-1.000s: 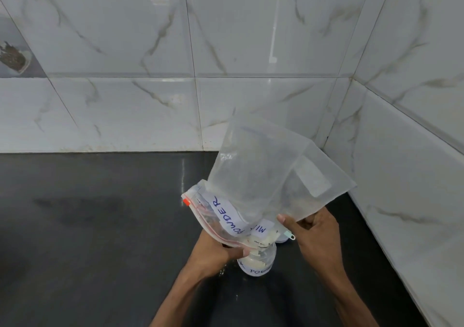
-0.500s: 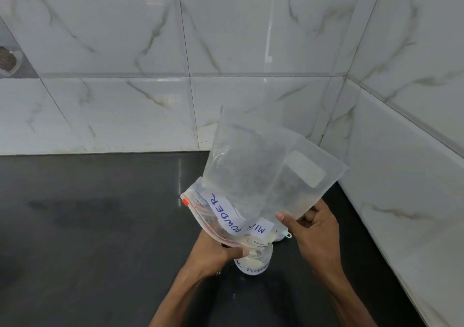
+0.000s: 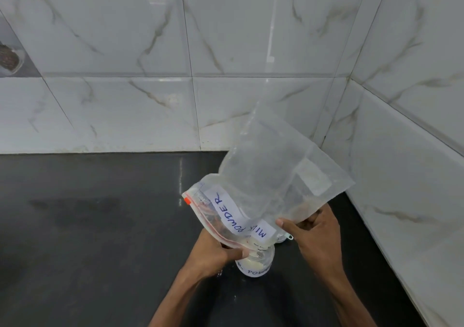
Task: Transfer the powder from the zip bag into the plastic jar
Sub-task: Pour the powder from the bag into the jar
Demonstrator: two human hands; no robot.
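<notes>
A clear zip bag (image 3: 271,176) with a white "MILK POWDER" label is tipped upside down, its red-striped zip mouth pointing down over a small clear plastic jar (image 3: 256,264) on the black counter. The jar carries a handwritten "POWDER" label and holds pale powder at its bottom. My left hand (image 3: 216,251) pinches the bag's mouth edge right at the jar's rim. My right hand (image 3: 311,233) grips the bag's side edge, holding the body up and to the right. The bag looks nearly empty, with a little powder near the mouth.
The black counter (image 3: 100,226) runs left and toward me. White marble-pattern tile walls (image 3: 226,50) meet in a corner behind and to the right of the jar. A small white object (image 3: 282,238) sits behind the jar, mostly hidden. A few powder specks lie by the jar.
The bag's upper body has risen slightly steeper above the jar. Both hands keep the same grips and the jar has not moved.
</notes>
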